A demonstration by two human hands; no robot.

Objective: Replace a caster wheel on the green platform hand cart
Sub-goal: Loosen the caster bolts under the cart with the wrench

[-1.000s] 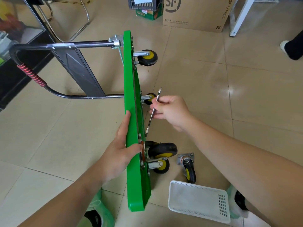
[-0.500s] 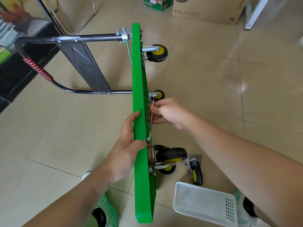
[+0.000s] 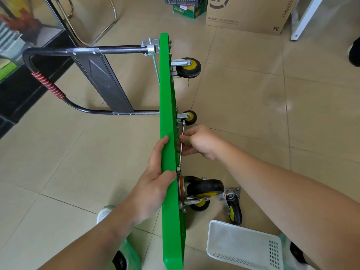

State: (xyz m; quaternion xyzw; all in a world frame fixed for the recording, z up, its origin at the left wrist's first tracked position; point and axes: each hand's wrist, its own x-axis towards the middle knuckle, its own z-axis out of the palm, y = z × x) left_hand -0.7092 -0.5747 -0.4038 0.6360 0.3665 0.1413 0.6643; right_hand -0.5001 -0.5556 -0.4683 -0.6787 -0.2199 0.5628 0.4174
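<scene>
The green platform cart (image 3: 167,106) stands on its side edge, its black handle (image 3: 48,84) lying out to the left. My left hand (image 3: 155,180) grips the platform's upper edge. My right hand (image 3: 198,142) holds a thin metal wrench (image 3: 182,133) against the underside; the wrench's top end sits by the mounting plate of a small yellow-hubbed caster (image 3: 190,116). Another caster (image 3: 188,68) is mounted farther away, and two more casters (image 3: 204,189) sit near my left hand. A loose caster wheel (image 3: 233,205) lies on the floor beside them.
A white plastic basket (image 3: 243,248) sits on the tiled floor at lower right. A cardboard box (image 3: 247,14) and a white table leg (image 3: 303,18) stand at the back. A chair frame (image 3: 93,22) and dark shelving (image 3: 23,71) are at the left. My feet are below the cart.
My right hand has brought the wrench down from free air and laid it against the cart's underside, its end at the small caster's plate. My left hand keeps its grip.
</scene>
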